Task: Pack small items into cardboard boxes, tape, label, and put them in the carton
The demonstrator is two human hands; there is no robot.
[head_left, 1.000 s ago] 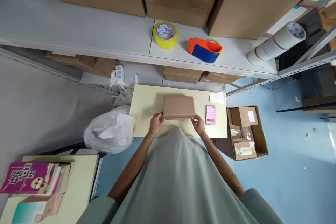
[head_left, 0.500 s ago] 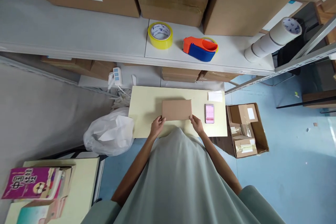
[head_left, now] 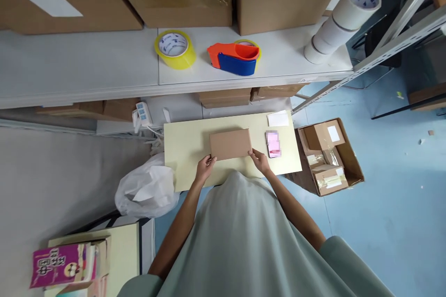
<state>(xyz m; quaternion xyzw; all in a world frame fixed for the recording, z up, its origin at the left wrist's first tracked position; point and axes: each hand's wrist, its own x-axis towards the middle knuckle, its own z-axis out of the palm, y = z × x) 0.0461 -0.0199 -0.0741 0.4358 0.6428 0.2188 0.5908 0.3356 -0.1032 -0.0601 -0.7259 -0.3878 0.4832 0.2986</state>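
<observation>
Since half a second ago, our view has swung round, so that the shelf (head_left: pixel 114 67) and the table (head_left: pixel 186 148) sit further left and slope the other way. We keep both hands at the small brown box (head_left: pixel 230 144), which now shows us mainly one flat face, whereas a second ago its near side showed too.

From the head camera, we see the box at the middle of the table, close in front of us; whether it rests flat or is slightly lifted, we cannot tell. Our left hand (head_left: pixel 205 168) is nearly closed, thumb and fingers pinching the near left corner. Our right hand (head_left: pixel 259 161) pinches the near right corner, its fingers likewise drawn together. Just right of that hand lies a phone (head_left: pixel 273 144), with some white paper (head_left: pixel 278 119) beyond it. Up on the shelf stand a roll of yellow tape (head_left: pixel 183 60), an orange and blue tape dispenser (head_left: pixel 234 59) and a leaning stack of white rolls (head_left: pixel 337 25). Right of the table, an open carton (head_left: pixel 351 160) holds smaller boxes (head_left: pixel 324 135); to the left sits a white plastic bag (head_left: pixel 148 190).
</observation>
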